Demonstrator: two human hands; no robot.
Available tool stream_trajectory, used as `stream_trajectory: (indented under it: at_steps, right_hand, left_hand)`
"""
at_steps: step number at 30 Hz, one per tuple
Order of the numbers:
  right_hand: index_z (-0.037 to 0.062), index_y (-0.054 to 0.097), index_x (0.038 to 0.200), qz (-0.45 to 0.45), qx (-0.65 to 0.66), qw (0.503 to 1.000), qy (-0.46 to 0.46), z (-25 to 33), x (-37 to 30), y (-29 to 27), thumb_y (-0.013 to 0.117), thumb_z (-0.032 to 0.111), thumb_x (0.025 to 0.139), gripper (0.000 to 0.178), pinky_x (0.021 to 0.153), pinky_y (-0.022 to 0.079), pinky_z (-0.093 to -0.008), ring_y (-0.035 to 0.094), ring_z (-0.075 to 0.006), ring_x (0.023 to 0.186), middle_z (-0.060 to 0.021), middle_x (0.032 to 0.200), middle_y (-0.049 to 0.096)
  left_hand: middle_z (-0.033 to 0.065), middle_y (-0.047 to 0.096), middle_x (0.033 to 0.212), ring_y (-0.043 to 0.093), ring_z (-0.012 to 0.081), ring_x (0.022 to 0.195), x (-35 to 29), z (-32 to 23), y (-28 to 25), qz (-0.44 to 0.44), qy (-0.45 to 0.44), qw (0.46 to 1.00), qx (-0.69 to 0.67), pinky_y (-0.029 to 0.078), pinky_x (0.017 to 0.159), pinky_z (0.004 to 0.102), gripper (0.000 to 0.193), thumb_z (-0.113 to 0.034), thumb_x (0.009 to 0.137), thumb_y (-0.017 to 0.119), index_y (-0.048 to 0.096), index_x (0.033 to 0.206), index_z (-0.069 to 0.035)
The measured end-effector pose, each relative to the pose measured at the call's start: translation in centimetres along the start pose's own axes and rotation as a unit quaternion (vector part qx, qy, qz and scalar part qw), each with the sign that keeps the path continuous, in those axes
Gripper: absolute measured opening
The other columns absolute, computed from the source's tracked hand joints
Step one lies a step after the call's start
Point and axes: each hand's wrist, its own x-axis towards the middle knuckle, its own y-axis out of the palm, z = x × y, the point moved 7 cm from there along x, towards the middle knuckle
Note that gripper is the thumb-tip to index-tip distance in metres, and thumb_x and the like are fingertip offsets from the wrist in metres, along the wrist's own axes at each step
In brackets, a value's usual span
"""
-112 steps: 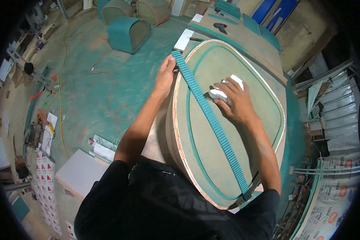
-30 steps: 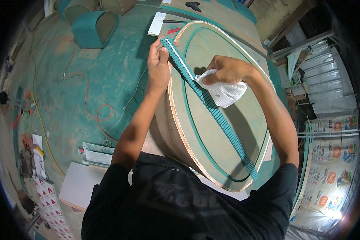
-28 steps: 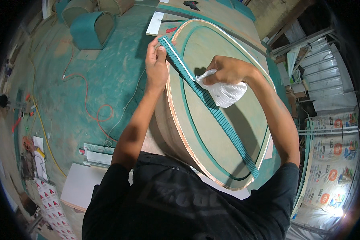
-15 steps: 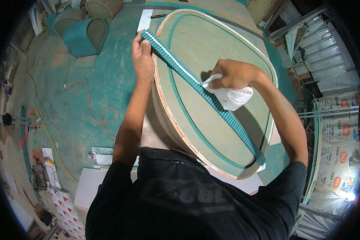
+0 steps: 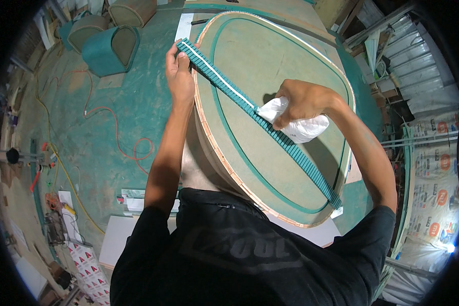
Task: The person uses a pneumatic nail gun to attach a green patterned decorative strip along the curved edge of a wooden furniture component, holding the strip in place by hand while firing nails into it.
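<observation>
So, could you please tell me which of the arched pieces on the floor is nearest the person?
The front arched piece with the teal outer side; the two brownish ones stand behind it, farther away.

It's a workshop I'm standing in: the floor (image 5: 107,178) is blotched teal and dusty, an orange line (image 5: 116,124) snakes across it, curved shells (image 5: 101,53) stand toward its far edge, and corrugated sheeting (image 5: 418,66) walls the right side.

One wide fisheye view, worn up at head height, facing steeply down past the black shirt (image 5: 239,239), near the left hand (image 5: 180,79) and right hand (image 5: 305,102), floor (image 5: 94,163) curving away leftward.
</observation>
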Motion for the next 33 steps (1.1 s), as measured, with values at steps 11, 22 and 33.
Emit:
stream_trajectory:
  at_steps: [11,22,33]
  right_hand:
    - [0.0006,0.078,0.103,-0.012,0.018,0.999,-0.032,0.2,1.4,-0.2,0.081,0.036,0.077,0.043,0.065,0.055,-0.0365,0.073,-0.0283,0.071,-0.0155,0.088,0.076]
    - [0.0005,0.077,0.101,0.011,0.002,1.0,0.009,-0.5,0.0,0.5,0.078,0.033,0.077,0.041,0.066,0.056,-0.0379,0.072,-0.0284,0.07,-0.0158,0.087,0.075]
    - [-0.0037,0.076,0.094,0.012,0.027,0.999,0.035,-3.0,-4.8,3.1,0.076,0.035,0.079,0.042,0.065,0.053,-0.0409,0.069,-0.0296,0.068,-0.0168,0.078,0.073]
  left_hand:
    - [0.0221,0.067,0.124,0.064,0.0233,0.116,0.3,0.7,-0.4,0.009,0.009,1.0,0.002,0.05,0.1,0.0347,0.035,-0.016,0.109,0.043,0.042,0.14,0.001]
    - [0.0229,0.066,0.126,0.063,0.0254,0.118,0.4,0.7,-0.3,0.019,0.016,1.0,0.01,0.049,0.103,0.0372,0.036,-0.017,0.109,0.044,0.041,0.141,0.001]
    - [0.0256,0.064,0.127,0.063,0.0268,0.117,0.2,0.4,0.0,0.026,0.014,0.999,0.023,0.051,0.102,0.0378,0.035,-0.014,0.109,0.04,0.039,0.141,0.002]
